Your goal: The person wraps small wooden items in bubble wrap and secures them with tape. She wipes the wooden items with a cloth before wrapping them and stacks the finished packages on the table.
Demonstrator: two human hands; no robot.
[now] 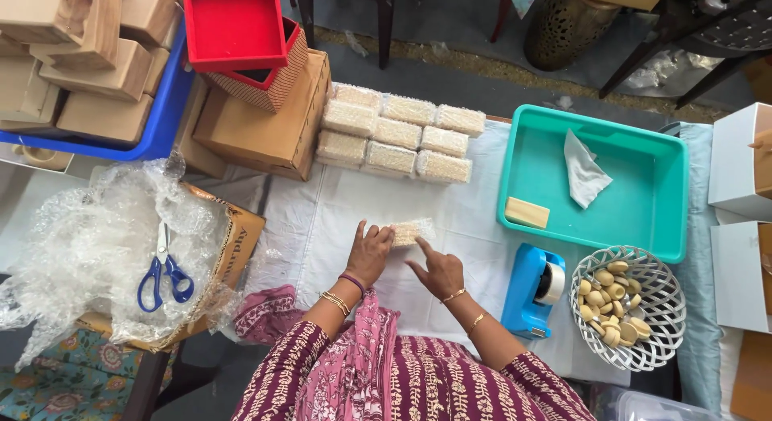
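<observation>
Bubble-wrapped bar [407,231]: on white cloth [474,228], front centre, pinched at its left end by left hand [369,255], fingers closed over wrap, wrist bangled. Right hand [438,271]: palm down, index fingertip pressing the bar's right edge, other fingers curled, nothing enclosed.
Wrapped bars [398,138]: nine counted, stacked in three rows behind.
Teal tray [643,220]: one bare tan bar [527,213], one crumpled white paper [582,172].
Blue tape dispenser [531,291]: one, right of right hand.
White wire basket [671,308]: small round tan pieces [613,302], heaped, count uncertain.
Bubble wrap sheet [88,244]: left, one pair of blue-handled scissors [163,275] on top.
</observation>
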